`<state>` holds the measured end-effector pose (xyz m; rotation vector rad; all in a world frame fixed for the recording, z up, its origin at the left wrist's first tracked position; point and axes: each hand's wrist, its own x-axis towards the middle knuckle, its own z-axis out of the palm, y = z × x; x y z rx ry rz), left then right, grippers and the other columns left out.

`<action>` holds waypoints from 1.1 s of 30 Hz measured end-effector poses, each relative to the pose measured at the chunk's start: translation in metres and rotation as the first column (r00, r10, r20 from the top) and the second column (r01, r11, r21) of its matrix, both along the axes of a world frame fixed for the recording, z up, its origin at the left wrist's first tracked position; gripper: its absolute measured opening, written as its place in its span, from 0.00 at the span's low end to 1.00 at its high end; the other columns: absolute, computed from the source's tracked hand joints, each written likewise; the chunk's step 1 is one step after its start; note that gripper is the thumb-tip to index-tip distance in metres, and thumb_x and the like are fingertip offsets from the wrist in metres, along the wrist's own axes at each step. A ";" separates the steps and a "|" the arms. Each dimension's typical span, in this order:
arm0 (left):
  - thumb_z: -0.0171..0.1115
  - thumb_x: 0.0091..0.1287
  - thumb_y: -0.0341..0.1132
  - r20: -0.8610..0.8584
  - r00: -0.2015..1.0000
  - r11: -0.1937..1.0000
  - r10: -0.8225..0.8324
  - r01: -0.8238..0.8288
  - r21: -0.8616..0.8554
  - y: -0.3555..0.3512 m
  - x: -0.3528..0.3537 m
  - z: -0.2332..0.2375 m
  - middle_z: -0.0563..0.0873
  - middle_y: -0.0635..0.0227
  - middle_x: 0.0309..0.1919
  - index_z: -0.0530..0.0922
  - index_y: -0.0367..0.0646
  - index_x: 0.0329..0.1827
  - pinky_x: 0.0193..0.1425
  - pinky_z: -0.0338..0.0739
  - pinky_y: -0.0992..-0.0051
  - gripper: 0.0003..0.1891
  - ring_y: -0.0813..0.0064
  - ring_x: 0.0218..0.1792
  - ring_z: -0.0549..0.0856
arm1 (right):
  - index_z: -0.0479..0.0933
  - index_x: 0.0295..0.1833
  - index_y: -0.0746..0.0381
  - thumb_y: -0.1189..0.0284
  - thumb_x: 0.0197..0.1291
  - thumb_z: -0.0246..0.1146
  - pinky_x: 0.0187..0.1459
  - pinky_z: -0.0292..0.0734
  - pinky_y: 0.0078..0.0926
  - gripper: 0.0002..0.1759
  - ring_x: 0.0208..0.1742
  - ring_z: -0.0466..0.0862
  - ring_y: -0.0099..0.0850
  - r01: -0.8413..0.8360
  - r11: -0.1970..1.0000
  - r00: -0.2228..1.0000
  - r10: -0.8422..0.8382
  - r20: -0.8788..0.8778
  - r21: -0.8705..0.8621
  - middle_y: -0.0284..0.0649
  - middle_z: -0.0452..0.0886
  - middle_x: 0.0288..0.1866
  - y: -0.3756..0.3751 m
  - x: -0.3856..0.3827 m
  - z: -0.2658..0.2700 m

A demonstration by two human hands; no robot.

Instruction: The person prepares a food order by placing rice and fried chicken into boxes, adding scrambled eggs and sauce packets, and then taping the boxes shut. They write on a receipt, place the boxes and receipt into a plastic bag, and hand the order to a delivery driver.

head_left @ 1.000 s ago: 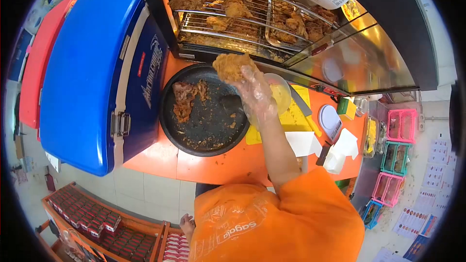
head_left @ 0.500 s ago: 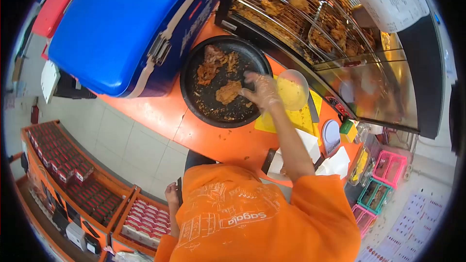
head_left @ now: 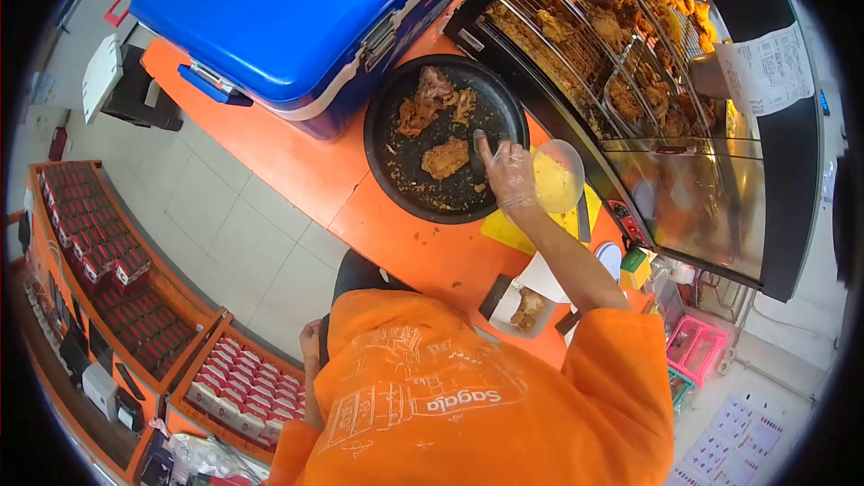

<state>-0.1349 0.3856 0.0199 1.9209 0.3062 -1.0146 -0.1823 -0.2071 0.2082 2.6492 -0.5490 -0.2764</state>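
My right hand [head_left: 512, 173], in a clear plastic glove, is over the right side of a round black pan [head_left: 382, 175]. Its index finger is stretched forward, apart from the others, and nothing shows in its grasp. Just left of the fingertips lies a browned, breaded fried piece [head_left: 445, 158]. Farther back in the pan is a bigger piece of fried chicken [head_left: 425, 101], torn, with crumbs around it. A translucent bowl [head_left: 558, 175] of pale yellow contents stands beside my wrist. My left hand [head_left: 311, 340] hangs low by my hip, its fingers too small to make out.
A blue cooler box [head_left: 297, 22] stands behind the pan. To the right is a glass display warmer [head_left: 684, 189] with fried food on racks. An open white box [head_left: 525, 308] with a fried piece sits near the orange counter's [head_left: 342, 189] front edge, by my forearm.
The view has shifted, moving the pan and cooler rightward in the picture. My right hand stays at the pan's right side, its index finger now straighter. The fried piece in the white box shows more.
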 end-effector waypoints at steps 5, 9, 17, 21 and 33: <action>0.57 0.71 0.31 0.009 1.000 0.998 0.015 -0.014 -0.066 -0.004 0.001 -0.028 0.87 0.67 0.37 0.81 0.36 0.48 0.46 0.77 0.79 0.10 0.79 0.38 0.83 | 0.68 0.65 0.64 0.61 0.50 0.72 0.46 0.78 0.42 0.38 0.44 0.82 0.45 0.558 0.559 0.747 -0.660 -0.079 0.614 0.48 0.80 0.42 -0.035 -0.001 -0.010; 0.57 0.72 0.30 0.114 0.993 0.981 0.017 0.006 -0.196 0.000 0.007 -0.070 0.87 0.67 0.34 0.81 0.37 0.47 0.40 0.78 0.78 0.08 0.79 0.34 0.83 | 0.69 0.65 0.62 0.67 0.55 0.69 0.45 0.81 0.41 0.32 0.43 0.85 0.45 0.462 0.758 0.857 -0.515 -0.011 0.461 0.48 0.83 0.41 -0.033 -0.010 -0.010; 0.54 0.73 0.30 0.028 0.990 0.989 0.141 -0.140 -0.040 -0.026 0.032 -0.016 0.86 0.61 0.30 0.79 0.37 0.48 0.23 0.73 0.81 0.08 0.79 0.21 0.80 | 0.66 0.66 0.64 0.74 0.56 0.64 0.52 0.77 0.44 0.31 0.50 0.83 0.52 0.578 0.574 0.730 -0.681 -0.054 0.580 0.55 0.83 0.48 -0.032 0.013 0.034; 0.55 0.73 0.32 0.067 0.995 0.996 0.077 -0.073 -0.054 -0.021 0.014 -0.023 0.86 0.63 0.29 0.79 0.36 0.46 0.27 0.76 0.79 0.09 0.78 0.24 0.82 | 0.69 0.60 0.65 0.76 0.47 0.72 0.48 0.79 0.41 0.32 0.48 0.84 0.49 0.304 0.606 0.667 -0.686 0.290 0.735 0.54 0.83 0.46 0.002 0.033 0.114; 0.59 0.70 0.37 -0.021 0.982 0.982 0.187 -0.187 0.008 0.038 -0.032 -0.021 0.87 0.61 0.37 0.83 0.33 0.45 0.42 0.79 0.73 0.13 0.74 0.36 0.84 | 0.72 0.50 0.68 0.72 0.54 0.68 0.43 0.82 0.43 0.21 0.42 0.85 0.52 0.325 0.606 0.784 -0.602 0.152 0.726 0.58 0.83 0.39 0.035 0.073 0.081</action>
